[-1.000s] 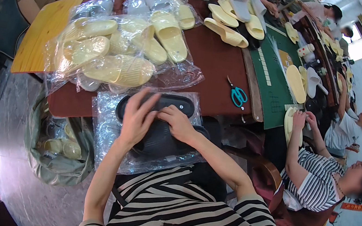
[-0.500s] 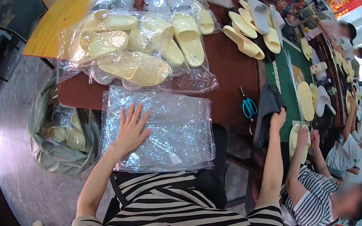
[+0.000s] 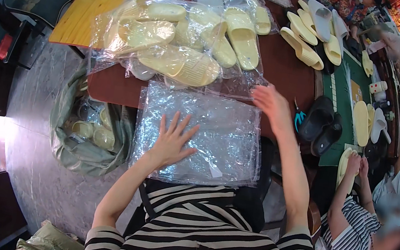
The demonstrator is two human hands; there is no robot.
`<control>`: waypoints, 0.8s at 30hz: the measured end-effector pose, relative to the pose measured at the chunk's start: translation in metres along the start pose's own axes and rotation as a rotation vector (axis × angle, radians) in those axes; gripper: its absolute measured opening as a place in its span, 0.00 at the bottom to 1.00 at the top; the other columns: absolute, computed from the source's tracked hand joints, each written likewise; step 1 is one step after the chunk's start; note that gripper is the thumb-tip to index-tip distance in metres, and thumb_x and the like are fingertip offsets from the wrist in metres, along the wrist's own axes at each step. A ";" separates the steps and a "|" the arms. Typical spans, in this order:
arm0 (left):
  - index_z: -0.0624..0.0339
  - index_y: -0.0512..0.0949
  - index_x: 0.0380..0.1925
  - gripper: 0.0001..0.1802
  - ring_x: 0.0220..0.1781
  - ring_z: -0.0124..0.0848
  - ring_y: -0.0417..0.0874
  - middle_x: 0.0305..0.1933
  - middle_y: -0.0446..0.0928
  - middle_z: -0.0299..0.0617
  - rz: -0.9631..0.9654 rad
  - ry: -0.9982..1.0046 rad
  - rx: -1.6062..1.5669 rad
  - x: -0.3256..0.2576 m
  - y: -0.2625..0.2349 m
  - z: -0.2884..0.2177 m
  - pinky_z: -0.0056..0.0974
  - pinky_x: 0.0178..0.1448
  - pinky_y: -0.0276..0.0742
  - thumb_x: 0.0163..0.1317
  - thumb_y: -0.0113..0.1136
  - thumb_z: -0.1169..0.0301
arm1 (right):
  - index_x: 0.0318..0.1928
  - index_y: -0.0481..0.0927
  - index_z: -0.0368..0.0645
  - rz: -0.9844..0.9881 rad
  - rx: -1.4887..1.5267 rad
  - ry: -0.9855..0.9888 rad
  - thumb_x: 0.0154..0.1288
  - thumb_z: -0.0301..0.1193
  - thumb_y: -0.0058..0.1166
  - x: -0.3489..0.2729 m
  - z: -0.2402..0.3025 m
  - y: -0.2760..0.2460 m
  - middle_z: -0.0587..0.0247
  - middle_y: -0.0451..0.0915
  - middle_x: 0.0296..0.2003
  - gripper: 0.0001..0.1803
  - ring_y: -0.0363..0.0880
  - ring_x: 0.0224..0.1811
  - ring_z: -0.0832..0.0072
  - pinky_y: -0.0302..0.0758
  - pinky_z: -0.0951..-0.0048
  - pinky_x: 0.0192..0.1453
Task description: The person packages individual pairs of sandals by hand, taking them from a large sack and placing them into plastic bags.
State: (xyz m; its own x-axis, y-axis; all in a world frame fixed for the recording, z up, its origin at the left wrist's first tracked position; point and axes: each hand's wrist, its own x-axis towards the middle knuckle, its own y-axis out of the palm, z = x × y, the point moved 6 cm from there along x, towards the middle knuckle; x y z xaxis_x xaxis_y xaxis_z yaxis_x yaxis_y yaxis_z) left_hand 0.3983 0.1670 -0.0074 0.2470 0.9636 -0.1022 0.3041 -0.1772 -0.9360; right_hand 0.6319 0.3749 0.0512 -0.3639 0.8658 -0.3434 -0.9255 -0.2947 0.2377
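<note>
My left hand (image 3: 172,141) lies flat with fingers spread on a stack of clear plastic bags (image 3: 227,150), which rests over my lap against the table's front edge. Just beyond the stack's far right corner is my right hand (image 3: 271,106), open with its fingers stretched out and nothing in it. It is close to the pile of bagged pale yellow slippers (image 3: 180,65) on the table. A pair of black slippers (image 3: 317,118) sits to its right, beside scissors with blue handles (image 3: 299,120).
Loose yellow and grey slippers (image 3: 302,48) are heaped at the far right of the brown table (image 3: 289,81). A green sack (image 3: 62,130) of bagged slippers stands on the floor at left. Co-workers sit along the right; one person's hands (image 3: 358,164) hold a yellow slipper.
My right hand has let go of the black slippers, which now sit on the table, and has moved left toward the bags. My left hand stays on the stack. The whole view has shifted.
</note>
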 end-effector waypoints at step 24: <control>0.61 0.53 0.73 0.44 0.67 0.48 0.71 0.72 0.61 0.52 0.032 -0.332 -1.884 -0.019 -0.028 0.055 0.52 0.66 0.71 0.71 0.32 0.36 | 0.65 0.69 0.37 0.786 0.133 -0.630 0.73 0.49 0.39 -0.115 0.171 0.096 0.49 0.60 0.70 0.31 0.48 0.76 0.43 0.41 0.33 0.76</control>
State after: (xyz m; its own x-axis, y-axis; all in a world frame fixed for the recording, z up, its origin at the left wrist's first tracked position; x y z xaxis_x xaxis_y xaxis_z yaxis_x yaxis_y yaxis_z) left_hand 0.3343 0.1649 0.0023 0.1809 0.9095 -0.3742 0.8195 0.0710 0.5687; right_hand 0.6026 0.3163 0.2688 -0.7076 0.5134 0.4856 -0.4150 -0.8581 0.3025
